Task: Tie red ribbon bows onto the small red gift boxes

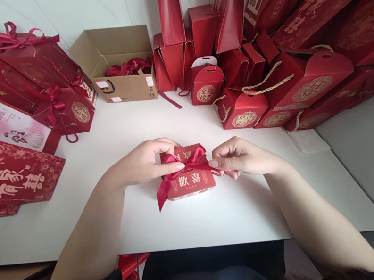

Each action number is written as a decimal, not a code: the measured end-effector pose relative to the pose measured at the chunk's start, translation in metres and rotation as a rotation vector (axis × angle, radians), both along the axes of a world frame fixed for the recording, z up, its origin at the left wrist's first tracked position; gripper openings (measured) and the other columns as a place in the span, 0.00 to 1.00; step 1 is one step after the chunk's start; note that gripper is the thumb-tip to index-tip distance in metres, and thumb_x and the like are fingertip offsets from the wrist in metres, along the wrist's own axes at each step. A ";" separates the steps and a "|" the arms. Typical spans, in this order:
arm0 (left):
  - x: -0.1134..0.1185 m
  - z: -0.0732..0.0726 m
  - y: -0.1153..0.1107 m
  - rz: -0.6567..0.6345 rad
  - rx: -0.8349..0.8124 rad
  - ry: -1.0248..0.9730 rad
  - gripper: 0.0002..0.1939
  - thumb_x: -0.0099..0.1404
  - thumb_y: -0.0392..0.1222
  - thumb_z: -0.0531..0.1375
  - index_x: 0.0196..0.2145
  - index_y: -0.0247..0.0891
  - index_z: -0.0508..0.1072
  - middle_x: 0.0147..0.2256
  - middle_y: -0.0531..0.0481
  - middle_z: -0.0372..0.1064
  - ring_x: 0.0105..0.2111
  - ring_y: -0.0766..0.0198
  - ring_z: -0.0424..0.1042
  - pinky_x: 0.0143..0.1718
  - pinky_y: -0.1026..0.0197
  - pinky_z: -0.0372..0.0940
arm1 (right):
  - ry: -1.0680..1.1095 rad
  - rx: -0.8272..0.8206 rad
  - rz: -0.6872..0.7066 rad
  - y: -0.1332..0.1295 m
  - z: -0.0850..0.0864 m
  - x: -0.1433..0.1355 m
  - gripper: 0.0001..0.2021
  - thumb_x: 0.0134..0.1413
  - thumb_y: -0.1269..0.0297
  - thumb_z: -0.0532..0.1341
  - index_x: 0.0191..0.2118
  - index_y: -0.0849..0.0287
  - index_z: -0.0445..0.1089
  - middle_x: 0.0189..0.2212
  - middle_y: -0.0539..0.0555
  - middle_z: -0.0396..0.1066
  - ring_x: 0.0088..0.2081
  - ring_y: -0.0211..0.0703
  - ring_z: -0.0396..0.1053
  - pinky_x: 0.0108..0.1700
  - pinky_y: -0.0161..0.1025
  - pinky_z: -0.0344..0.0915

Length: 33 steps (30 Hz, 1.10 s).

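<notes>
A small red box [192, 188] with pale characters lies on the white table, near its middle. Across its top is a dark red ribbon [165, 191] tied in a bow, one tail hanging over the box's left edge. My left hand [151, 161] is at the box's left side, its thumb pressed on the bow near the knot and its fingers curled behind the box's far left corner. At the right side, my right hand [238, 156] pinches the ribbon's right part between thumb and fingers, just off the box's edge.
Behind the box on the white table [201, 223] stands an open cardboard box [128, 88] holding dark red ribbons. Red gift boxes [243, 111] with rope handles are piled at the back right. More ribboned red boxes [74, 111] and a red bag [12, 169] crowd the left.
</notes>
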<state>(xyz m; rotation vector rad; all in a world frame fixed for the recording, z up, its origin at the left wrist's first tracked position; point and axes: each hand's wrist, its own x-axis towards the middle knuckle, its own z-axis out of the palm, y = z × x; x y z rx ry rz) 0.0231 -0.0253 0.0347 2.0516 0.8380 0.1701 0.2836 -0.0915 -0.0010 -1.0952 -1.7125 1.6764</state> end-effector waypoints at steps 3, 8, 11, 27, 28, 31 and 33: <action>-0.001 0.000 0.000 0.016 -0.017 0.005 0.14 0.61 0.49 0.62 0.26 0.37 0.69 0.49 0.50 0.71 0.46 0.59 0.71 0.44 0.58 0.64 | -0.030 -0.003 0.018 -0.002 0.001 0.001 0.21 0.61 0.52 0.61 0.22 0.62 0.67 0.14 0.46 0.63 0.18 0.31 0.59 0.22 0.31 0.57; 0.002 -0.002 -0.003 0.054 0.003 -0.003 0.14 0.61 0.47 0.62 0.24 0.37 0.68 0.47 0.50 0.72 0.43 0.60 0.72 0.43 0.57 0.64 | -0.052 0.015 0.131 -0.003 0.006 0.002 0.18 0.61 0.57 0.62 0.23 0.62 0.68 0.13 0.45 0.63 0.16 0.31 0.61 0.21 0.30 0.57; 0.006 -0.004 -0.005 0.102 0.044 -0.041 0.16 0.60 0.47 0.63 0.21 0.36 0.64 0.47 0.50 0.72 0.43 0.60 0.73 0.44 0.57 0.64 | -0.039 0.045 0.230 -0.003 0.006 0.002 0.17 0.61 0.62 0.61 0.21 0.62 0.65 0.14 0.45 0.63 0.16 0.29 0.60 0.21 0.30 0.56; 0.010 -0.012 -0.005 0.138 0.075 -0.082 0.17 0.60 0.47 0.63 0.21 0.37 0.62 0.44 0.48 0.73 0.42 0.59 0.72 0.46 0.54 0.65 | -0.256 -0.181 0.400 0.005 0.000 0.022 0.15 0.59 0.57 0.62 0.27 0.63 0.72 0.19 0.50 0.71 0.21 0.34 0.68 0.26 0.32 0.64; 0.010 -0.012 -0.005 0.148 0.075 -0.096 0.16 0.60 0.47 0.63 0.23 0.37 0.63 0.43 0.48 0.73 0.42 0.59 0.72 0.46 0.54 0.65 | -0.262 -0.192 0.412 0.006 0.000 0.024 0.15 0.57 0.56 0.64 0.28 0.63 0.73 0.21 0.51 0.72 0.23 0.35 0.69 0.27 0.32 0.65; 0.009 -0.009 -0.006 0.217 0.060 -0.169 0.11 0.61 0.47 0.63 0.37 0.40 0.69 0.49 0.48 0.71 0.46 0.59 0.71 0.48 0.56 0.65 | -0.292 -0.200 0.392 0.009 0.001 0.030 0.17 0.52 0.51 0.67 0.31 0.63 0.73 0.24 0.52 0.73 0.26 0.38 0.71 0.30 0.34 0.66; 0.005 -0.003 -0.007 0.292 0.084 -0.209 0.16 0.60 0.48 0.64 0.45 0.42 0.68 0.51 0.48 0.70 0.47 0.60 0.71 0.46 0.59 0.65 | -0.276 -0.161 0.307 0.011 0.003 0.032 0.19 0.56 0.48 0.64 0.30 0.62 0.71 0.23 0.51 0.71 0.27 0.38 0.70 0.30 0.35 0.66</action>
